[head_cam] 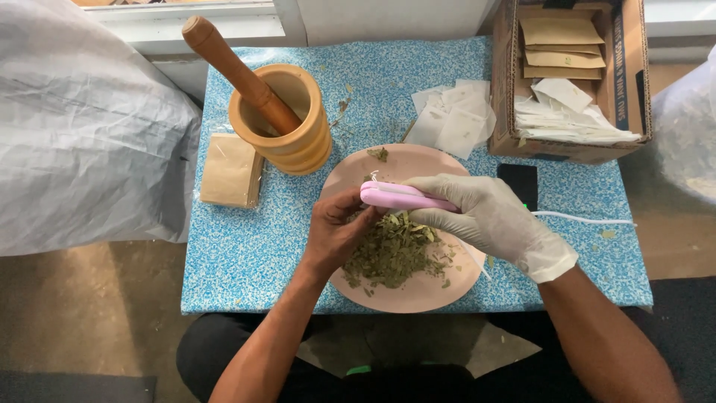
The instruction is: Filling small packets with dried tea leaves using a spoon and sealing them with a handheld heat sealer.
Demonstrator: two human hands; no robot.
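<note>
My gloved right hand (492, 218) clamps the pink sealer (403, 196); left hand (337, 230), fingers pinched together, touches it at its 7 o'clock, over dried leaves (391, 254).

A small table (246, 254) with a blue speckled top is carrying a pink plate (418, 292), a wooden mortar (298, 142), a tan paper packet (230, 170), loose white sachets (453, 119), a cardboard box (507, 89) and a black device (518, 183).

Leaves (391, 254) lie on the plate (418, 295); mortar (287, 119) behind-left; box (570, 75) behind-right; sachets (455, 119) between.
</note>
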